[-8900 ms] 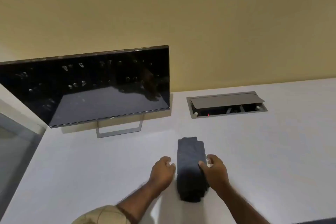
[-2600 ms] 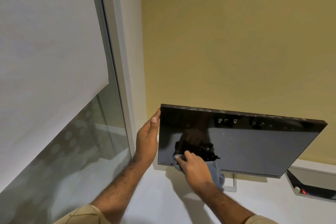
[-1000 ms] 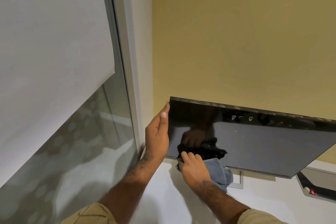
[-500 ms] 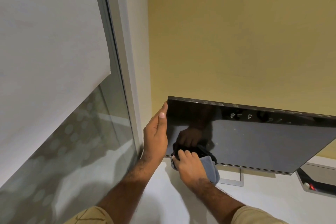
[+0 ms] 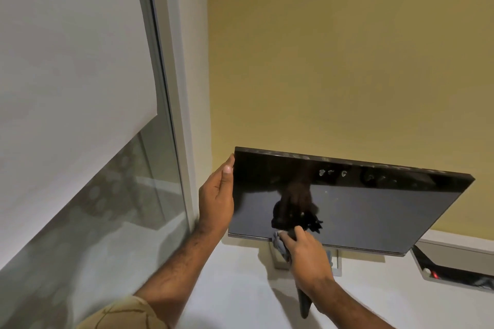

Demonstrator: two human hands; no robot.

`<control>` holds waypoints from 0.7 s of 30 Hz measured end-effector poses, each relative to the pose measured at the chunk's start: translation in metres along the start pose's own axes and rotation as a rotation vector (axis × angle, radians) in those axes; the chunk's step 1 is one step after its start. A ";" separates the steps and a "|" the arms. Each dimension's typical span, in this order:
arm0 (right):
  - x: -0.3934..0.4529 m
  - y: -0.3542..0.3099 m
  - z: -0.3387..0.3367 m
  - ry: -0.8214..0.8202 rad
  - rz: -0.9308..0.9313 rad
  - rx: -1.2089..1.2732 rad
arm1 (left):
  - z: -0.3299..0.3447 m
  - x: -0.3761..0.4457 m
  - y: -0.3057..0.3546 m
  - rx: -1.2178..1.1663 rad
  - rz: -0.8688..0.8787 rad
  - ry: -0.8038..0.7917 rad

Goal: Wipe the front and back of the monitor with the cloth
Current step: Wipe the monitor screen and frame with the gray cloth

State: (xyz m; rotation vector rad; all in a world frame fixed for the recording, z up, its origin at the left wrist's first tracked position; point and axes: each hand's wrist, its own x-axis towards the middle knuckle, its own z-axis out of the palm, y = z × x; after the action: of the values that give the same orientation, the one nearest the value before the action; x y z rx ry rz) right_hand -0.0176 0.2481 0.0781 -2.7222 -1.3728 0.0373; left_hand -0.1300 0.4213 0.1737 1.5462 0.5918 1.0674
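Observation:
A black, glossy monitor (image 5: 374, 211) stands on a white desk (image 5: 240, 286) against a yellow wall, screen facing me. My left hand (image 5: 217, 199) holds its left edge, thumb along the front bezel, fingers behind and hidden. My right hand (image 5: 307, 254) grips a grey cloth (image 5: 282, 246) and presses it against the lower bezel, left of centre. A dark end of the cloth hangs below my wrist. The screen reflects the hand and cloth. Smudges dot the upper middle of the screen.
A window (image 5: 112, 208) with a white roller blind (image 5: 66, 61) and a white frame (image 5: 173, 88) rises close on the left. The monitor's grey stand (image 5: 337, 264) sits behind my right hand. A desk cable box (image 5: 454, 267) with a red light lies at the right.
My right hand has slid the cloth to the right along the screen's bottom edge. The left hand keeps its hold on the left edge. The view has shifted slightly.

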 end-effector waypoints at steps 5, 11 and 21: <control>-0.016 -0.002 -0.023 0.126 -0.006 0.279 | -0.002 0.000 0.014 0.037 0.040 0.009; -0.018 -0.015 -0.085 0.408 -0.105 0.411 | -0.003 0.012 0.023 0.305 0.044 -0.032; 0.024 -0.059 -0.177 0.812 -0.321 0.196 | -0.002 0.021 0.026 0.418 -0.105 -0.149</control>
State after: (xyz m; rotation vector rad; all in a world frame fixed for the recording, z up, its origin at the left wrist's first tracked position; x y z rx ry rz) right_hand -0.0398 0.2897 0.2606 -1.9455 -1.3895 -0.8039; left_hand -0.1264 0.4331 0.2054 1.9134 0.8188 0.7704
